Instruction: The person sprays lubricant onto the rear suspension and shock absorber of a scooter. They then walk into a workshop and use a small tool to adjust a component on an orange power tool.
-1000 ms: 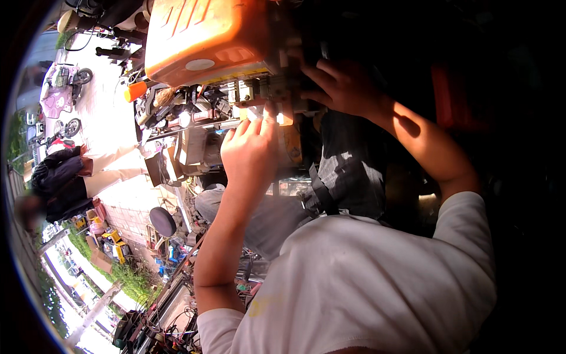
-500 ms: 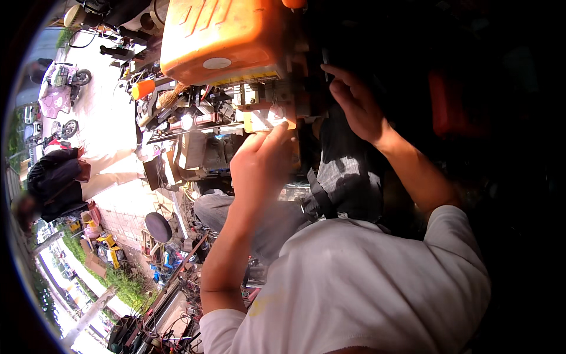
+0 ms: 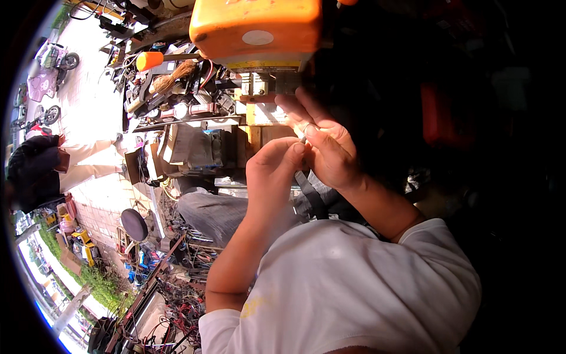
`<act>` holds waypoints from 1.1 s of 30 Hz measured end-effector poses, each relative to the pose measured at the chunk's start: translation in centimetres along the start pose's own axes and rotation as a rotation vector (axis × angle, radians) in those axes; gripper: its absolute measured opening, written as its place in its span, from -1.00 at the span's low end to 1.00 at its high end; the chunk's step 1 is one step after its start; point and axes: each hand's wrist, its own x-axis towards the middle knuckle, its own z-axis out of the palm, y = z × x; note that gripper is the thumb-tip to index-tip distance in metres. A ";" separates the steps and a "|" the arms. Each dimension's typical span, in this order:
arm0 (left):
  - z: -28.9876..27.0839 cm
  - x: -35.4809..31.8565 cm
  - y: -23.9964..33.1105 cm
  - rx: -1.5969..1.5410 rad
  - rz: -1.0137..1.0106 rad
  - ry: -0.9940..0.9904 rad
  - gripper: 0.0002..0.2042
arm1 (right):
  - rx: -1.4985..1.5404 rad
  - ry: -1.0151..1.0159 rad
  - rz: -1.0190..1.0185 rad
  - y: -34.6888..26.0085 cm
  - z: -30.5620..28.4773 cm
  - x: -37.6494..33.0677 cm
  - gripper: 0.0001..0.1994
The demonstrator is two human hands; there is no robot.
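My left hand (image 3: 272, 168) and my right hand (image 3: 333, 154) meet in front of an orange-topped bench machine (image 3: 256, 38). Between the fingertips of both is a small metal piece (image 3: 304, 139) with what looks like a thin ring at its upper end; its exact kind is too small to tell. My left thumb and forefinger pinch it from the left. The right thumb closes on it from the other side, with the longer right fingers stretched toward the machine. Just behind the hands lie the machine's metal clamps (image 3: 254, 85) and its sunlit yellow-orange bed (image 3: 266, 115).
An orange-handled tool (image 3: 150, 61), a small straw brush (image 3: 174, 76) and loose metal parts crowd the bench left of the machine. A round dark stool (image 3: 134, 225) and tangled wires (image 3: 186, 310) stand lower left. A person in dark clothing (image 3: 35, 171) is beyond. Deep shadow covers the right side.
My right hand has come down and left from beside the machine to meet my left hand. The left hand has drawn back slightly from the machine bed. The view has shifted a little.
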 end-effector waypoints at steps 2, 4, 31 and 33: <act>-1.0 0.3 -0.3 0.024 0.061 -0.003 -0.85 | -0.200 -0.007 -0.110 -0.1 0.6 0.4 -0.52; -2.4 0.7 -0.6 0.146 0.179 -0.007 -0.88 | -0.402 0.034 -0.070 -0.1 0.1 0.1 -0.62; -11.1 13.9 5.7 0.353 -0.042 -0.057 -0.64 | -1.802 -0.138 -1.027 2.7 0.2 7.7 -0.81; -11.4 14.0 5.3 0.303 0.035 -0.128 -0.70 | -1.778 -0.156 -1.015 2.6 0.2 7.7 -0.79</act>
